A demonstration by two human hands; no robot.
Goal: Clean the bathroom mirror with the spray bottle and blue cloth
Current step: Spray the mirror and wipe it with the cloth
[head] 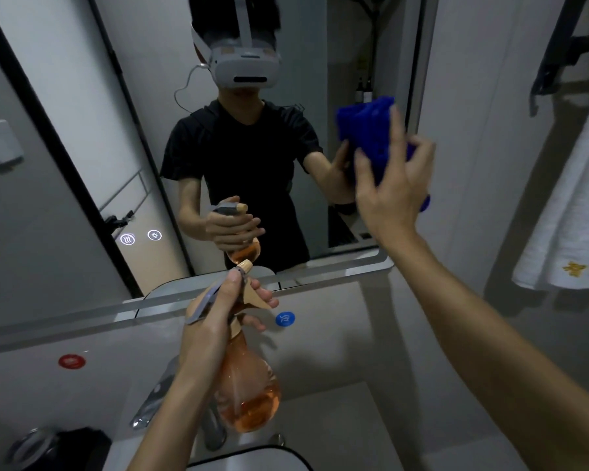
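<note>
The bathroom mirror (92,130) fills the upper half of the head view and reflects a person in a black shirt. My right hand (388,195) presses a bunched blue cloth (371,130) against the mirror's right side, with its fingers spread over the cloth. My left hand (215,311) grips the neck of a clear spray bottle (249,392) holding orange liquid, below the mirror's bottom edge. The bottle's grey trigger head with its tan nozzle points at the glass.
A metal ledge (337,266) runs under the mirror. Below are a chrome faucet (153,399), a sink rim (252,453), and red (71,362) and blue (285,318) round stickers. White towels (572,219) hang at the right. Two lit touch icons (140,237) glow on the glass.
</note>
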